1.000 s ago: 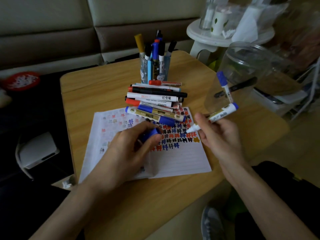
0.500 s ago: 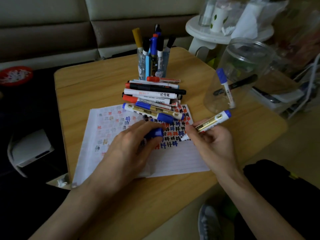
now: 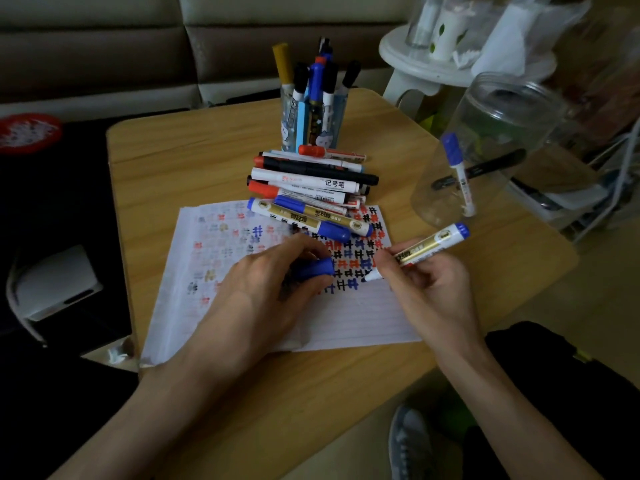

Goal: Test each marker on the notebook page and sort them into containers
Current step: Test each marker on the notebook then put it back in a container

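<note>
Holding the blue plastic cap (image 3: 317, 268), the left hand (image 3: 266, 292) at nine o'clock could smear wet ink from the right hand's (image 3: 426, 282) gripped blue-and-gold marker (image 3: 420, 249).

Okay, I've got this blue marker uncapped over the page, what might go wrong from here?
1. The marker in the right hand points at the edge of a crowded patch of the notebook page; a new stroke may blend into old marks.
2. The left hand, holding the cap, sits close to the loose marker pile; a nudge might roll some.
</note>
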The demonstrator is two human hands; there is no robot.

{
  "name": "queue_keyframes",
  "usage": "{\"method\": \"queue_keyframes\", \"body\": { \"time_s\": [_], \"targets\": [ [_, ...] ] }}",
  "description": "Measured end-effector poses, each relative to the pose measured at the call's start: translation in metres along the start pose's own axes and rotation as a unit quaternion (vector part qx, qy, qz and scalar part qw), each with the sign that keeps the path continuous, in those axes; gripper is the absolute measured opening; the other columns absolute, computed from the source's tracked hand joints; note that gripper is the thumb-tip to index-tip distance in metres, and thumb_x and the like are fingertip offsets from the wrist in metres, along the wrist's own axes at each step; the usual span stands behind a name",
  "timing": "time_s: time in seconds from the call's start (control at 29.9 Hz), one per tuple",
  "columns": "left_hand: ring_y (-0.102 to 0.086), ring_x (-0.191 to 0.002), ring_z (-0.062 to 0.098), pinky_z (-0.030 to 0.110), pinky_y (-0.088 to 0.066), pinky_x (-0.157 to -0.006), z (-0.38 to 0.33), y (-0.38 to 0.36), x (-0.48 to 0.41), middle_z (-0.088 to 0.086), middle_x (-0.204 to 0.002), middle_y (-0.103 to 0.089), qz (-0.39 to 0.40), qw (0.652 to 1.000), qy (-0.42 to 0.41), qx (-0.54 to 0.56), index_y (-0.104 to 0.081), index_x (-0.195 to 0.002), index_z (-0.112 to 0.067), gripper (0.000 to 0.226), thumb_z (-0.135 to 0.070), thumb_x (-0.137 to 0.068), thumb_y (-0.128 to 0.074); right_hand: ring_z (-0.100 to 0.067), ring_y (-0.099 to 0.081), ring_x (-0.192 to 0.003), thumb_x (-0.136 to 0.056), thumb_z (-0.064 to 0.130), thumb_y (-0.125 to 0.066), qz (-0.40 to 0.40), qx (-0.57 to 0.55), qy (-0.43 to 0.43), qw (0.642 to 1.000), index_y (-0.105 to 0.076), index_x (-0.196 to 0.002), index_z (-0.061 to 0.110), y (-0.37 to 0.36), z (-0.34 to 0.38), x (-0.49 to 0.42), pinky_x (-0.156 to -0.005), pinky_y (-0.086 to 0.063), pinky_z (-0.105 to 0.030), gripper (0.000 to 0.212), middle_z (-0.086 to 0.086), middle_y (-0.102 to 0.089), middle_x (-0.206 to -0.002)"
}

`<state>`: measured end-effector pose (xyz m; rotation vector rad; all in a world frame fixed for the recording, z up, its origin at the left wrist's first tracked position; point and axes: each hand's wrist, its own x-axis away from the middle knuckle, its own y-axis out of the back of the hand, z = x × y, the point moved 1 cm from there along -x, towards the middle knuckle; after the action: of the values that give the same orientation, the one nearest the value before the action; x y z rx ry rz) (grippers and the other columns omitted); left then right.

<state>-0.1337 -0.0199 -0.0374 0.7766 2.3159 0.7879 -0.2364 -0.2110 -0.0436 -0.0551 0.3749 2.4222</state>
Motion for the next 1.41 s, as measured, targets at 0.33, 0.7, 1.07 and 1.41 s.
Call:
{"method": "queue_keyframes", "body": {
  "time_s": [0.33,0.7,1.07,1.41],
  "targets": [
    [-0.059,-0.083,-0.017,0.006,-0.047,-0.073,0.0009,-0.0002,0.0002,-0.027,-0.1,-0.06,0.003,1.0,-0.009,0.0,-0.064,-0.115,-0.034,0.032,-0.052,-0.089,-0.059,-0.018,-0.073,-0.071,-0.09,0.022,-0.078,0.003,0.051,0.028,0.998,-0.071,-0.087,0.021,-0.0007,-0.0058,0.0007,-0.064,-0.061,-0.049,0.007,-0.001,-0.075,-0.077],
    [-0.063,-0.092,-0.003,0.011,-0.052,-0.074,0.0015,-0.0001,0.0004,-0.025,-0.102,-0.064,0.001,1.0,-0.009,-0.004,-0.063,-0.116,-0.035,0.031,-0.057,-0.095,-0.057,-0.017,-0.072,-0.073,-0.09,0.016,-0.077,-0.005,0.014,0.024,1.0,-0.072,-0.085,0.019,-0.0005,-0.0045,0.0004,-0.065,-0.057,-0.029,0.008,-0.001,-0.074,-0.077],
    [-0.066,-0.09,0.002,0.033,-0.058,-0.075,0.0014,-0.0003,0.0008,-0.019,-0.104,-0.07,0.01,1.0,0.001,-0.009,-0.062,-0.114,-0.037,0.029,-0.052,-0.09,-0.058,-0.02,-0.072,-0.069,-0.09,0.015,-0.077,-0.015,0.031,0.035,0.999,-0.067,-0.084,0.024,-0.0008,-0.0078,-0.0001,-0.059,-0.057,-0.032,0.015,-0.001,-0.073,-0.075],
    [-0.068,-0.085,0.004,0.036,-0.059,-0.073,0.0,-0.0005,0.0004,-0.015,-0.105,-0.072,0.012,1.0,0.001,-0.009,-0.063,-0.116,-0.036,0.03,-0.051,-0.09,-0.059,-0.021,-0.072,-0.071,-0.091,0.025,-0.078,-0.001,0.027,0.021,0.999,-0.074,-0.087,0.02,-0.0012,-0.0037,0.0014,-0.06,-0.056,-0.032,0.007,0.001,-0.075,-0.076]
  ]
}}
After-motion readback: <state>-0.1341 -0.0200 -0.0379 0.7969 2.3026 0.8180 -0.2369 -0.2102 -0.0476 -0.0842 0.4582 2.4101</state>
